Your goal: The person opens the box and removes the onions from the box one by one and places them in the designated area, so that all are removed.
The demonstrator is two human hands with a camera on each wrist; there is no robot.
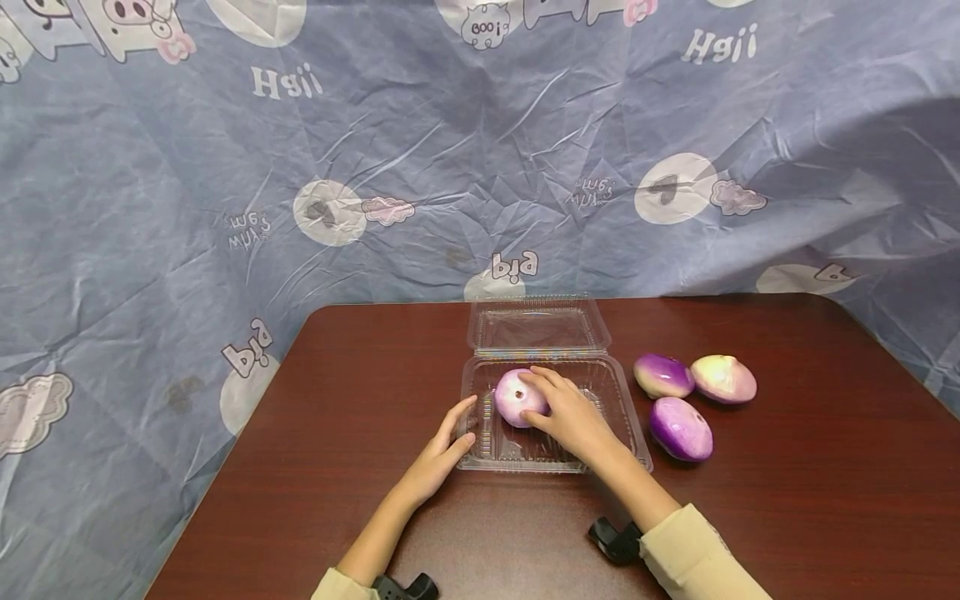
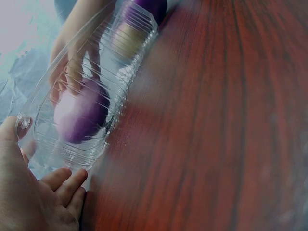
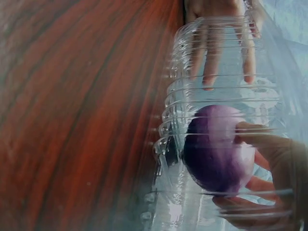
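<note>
My right hand (image 1: 573,417) grips a round purple-and-white turnip (image 1: 516,400) between thumb and fingers, inside the left half of a clear plastic clamshell box (image 1: 551,467). In the right wrist view the turnip (image 3: 214,149) shows through the box's ribbed wall, low near its base. My left hand (image 1: 435,458) is at the box's left side, its fingers fairly straight and fingertips right at the wall. The left wrist view shows this hand (image 2: 29,192) at the near end of the box, thumb by the rim. The hinged lid (image 1: 538,329) lies folded back, away from me.
Three more turnips sit on the brown table (image 1: 337,400) to the right of the box: a purple-and-cream one (image 1: 663,377), a mostly cream one (image 1: 723,379) and a purple one (image 1: 681,429) nearer me. A blue printed cloth (image 1: 420,150) hangs behind the table's far edge.
</note>
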